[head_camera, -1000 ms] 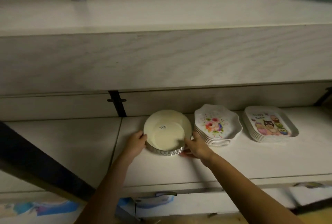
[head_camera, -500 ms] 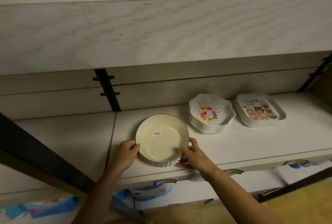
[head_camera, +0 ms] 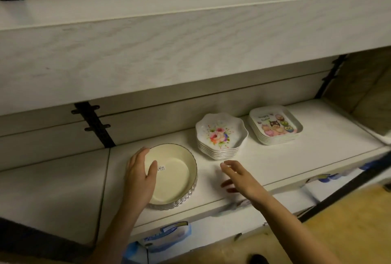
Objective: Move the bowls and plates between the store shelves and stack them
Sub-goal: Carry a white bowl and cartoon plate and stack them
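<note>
Looking down from the head camera, the left hand (head_camera: pixel 140 176) lies flat and open over the left rim of the stack of cream bowls (head_camera: pixel 171 176), palm down, fingers together pointing toward the back of the shelf and the thumb reaching into the top bowl beside a small price sticker (head_camera: pixel 161 168); it rests on the stack and grips nothing. That stack sits on the white lower shelf (head_camera: pixel 275 158), near its front edge. The right hand (head_camera: pixel 238 178) hovers just to the right of the bowls, apart from them, fingers spread and loosely curved, holding nothing, its forearm running in from the lower right. Behind it stands a stack of scalloped floral plates (head_camera: pixel 221 135), and further right, a stack of square owl plates (head_camera: pixel 275 125), both untouched on the same shelf.
</note>
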Action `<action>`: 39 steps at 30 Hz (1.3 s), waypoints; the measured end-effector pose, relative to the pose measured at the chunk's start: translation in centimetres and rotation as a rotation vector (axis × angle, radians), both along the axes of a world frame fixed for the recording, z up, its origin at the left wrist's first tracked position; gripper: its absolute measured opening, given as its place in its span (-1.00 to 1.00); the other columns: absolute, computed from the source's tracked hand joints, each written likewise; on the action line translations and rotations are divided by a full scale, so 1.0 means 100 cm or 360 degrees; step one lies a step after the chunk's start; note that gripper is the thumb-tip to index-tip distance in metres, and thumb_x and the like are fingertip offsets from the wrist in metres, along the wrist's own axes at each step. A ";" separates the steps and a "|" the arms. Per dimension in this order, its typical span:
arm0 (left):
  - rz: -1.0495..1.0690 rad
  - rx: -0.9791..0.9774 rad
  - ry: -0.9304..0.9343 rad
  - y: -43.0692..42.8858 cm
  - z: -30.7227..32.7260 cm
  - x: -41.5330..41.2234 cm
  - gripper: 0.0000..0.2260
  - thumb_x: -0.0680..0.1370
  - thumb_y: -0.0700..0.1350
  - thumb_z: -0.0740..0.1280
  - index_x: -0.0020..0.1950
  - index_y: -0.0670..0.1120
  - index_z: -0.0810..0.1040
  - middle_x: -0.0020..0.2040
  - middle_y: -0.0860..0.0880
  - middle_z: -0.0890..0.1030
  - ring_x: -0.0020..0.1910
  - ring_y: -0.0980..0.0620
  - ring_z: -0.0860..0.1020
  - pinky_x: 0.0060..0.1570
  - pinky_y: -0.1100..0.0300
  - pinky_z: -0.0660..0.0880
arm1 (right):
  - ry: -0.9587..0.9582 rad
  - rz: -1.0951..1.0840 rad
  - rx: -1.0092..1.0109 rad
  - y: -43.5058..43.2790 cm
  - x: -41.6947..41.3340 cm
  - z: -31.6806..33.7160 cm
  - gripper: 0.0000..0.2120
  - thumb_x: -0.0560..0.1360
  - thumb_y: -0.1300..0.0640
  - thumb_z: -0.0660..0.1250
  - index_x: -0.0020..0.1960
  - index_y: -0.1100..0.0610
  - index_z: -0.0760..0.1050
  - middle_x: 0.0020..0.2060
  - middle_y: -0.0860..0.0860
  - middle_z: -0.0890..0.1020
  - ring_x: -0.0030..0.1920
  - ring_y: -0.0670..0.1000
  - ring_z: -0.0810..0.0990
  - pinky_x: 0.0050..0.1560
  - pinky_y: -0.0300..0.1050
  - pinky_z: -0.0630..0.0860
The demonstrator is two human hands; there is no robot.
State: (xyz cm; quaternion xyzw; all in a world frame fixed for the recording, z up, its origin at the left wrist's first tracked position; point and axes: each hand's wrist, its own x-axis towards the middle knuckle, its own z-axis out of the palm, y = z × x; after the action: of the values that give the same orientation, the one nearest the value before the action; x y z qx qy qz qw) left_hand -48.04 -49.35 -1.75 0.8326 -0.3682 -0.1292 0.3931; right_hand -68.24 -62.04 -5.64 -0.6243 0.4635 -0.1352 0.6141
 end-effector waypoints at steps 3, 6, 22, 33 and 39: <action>-0.0112 -0.0077 0.0057 -0.032 0.009 -0.018 -0.63 0.56 -0.18 0.22 0.38 -0.14 0.35 0.39 -0.12 0.37 0.37 -0.06 0.33 0.33 0.10 0.28 | -0.0073 -0.0158 -0.0010 -0.029 -0.020 0.007 -0.58 0.56 -0.10 0.14 0.33 0.09 0.30 0.23 0.07 0.48 -0.05 0.02 0.63 -0.14 -0.20 0.55; -0.0173 -0.0092 0.0153 -0.066 0.014 -0.036 -0.61 0.56 -0.18 0.24 0.39 -0.15 0.34 0.40 -0.11 0.38 0.39 -0.03 0.32 0.25 0.28 0.20 | -0.0067 -0.0212 -0.0008 -0.057 -0.035 0.013 -0.52 0.56 -0.09 0.15 0.39 0.13 0.23 0.24 0.08 0.45 -0.05 0.00 0.61 -0.18 -0.22 0.54; 0.0201 0.0283 0.0823 -0.189 -0.040 -0.057 -0.61 0.53 -0.27 0.17 0.37 -0.19 0.35 0.29 -0.16 0.49 0.24 -0.16 0.48 0.20 0.08 0.44 | 0.0066 0.0145 0.0303 -0.159 -0.022 0.000 -0.40 0.55 -0.02 0.22 0.50 0.07 0.06 0.07 0.14 0.54 -0.04 0.14 0.63 -0.05 -0.08 0.61; 0.0426 0.0327 0.0661 -0.187 -0.045 -0.065 -0.62 0.52 -0.31 0.11 0.33 -0.15 0.39 0.24 -0.19 0.51 0.17 -0.18 0.51 0.14 0.03 0.49 | 0.0050 0.0190 0.0183 -0.162 -0.020 -0.002 -0.60 0.58 0.06 0.11 0.38 0.16 0.22 0.16 0.18 0.52 0.07 0.20 0.62 0.03 0.08 0.62; 0.0390 0.0035 0.0751 -0.177 -0.004 -0.076 -0.66 0.48 -0.31 0.14 0.25 -0.19 0.43 0.11 -0.21 0.54 0.05 -0.20 0.54 -0.15 0.11 0.46 | -0.0084 0.0074 0.0041 -0.159 -0.035 0.019 -0.60 0.51 0.02 0.15 0.31 0.13 0.31 0.14 0.20 0.56 -0.04 0.18 0.62 -0.10 -0.01 0.64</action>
State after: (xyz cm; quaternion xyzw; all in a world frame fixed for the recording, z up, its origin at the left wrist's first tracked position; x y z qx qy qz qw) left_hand -55.64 -67.00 -2.17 0.8221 -0.1614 -0.2751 0.4717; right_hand -71.75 -77.94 -3.70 -0.6233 0.4341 -0.1314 0.6370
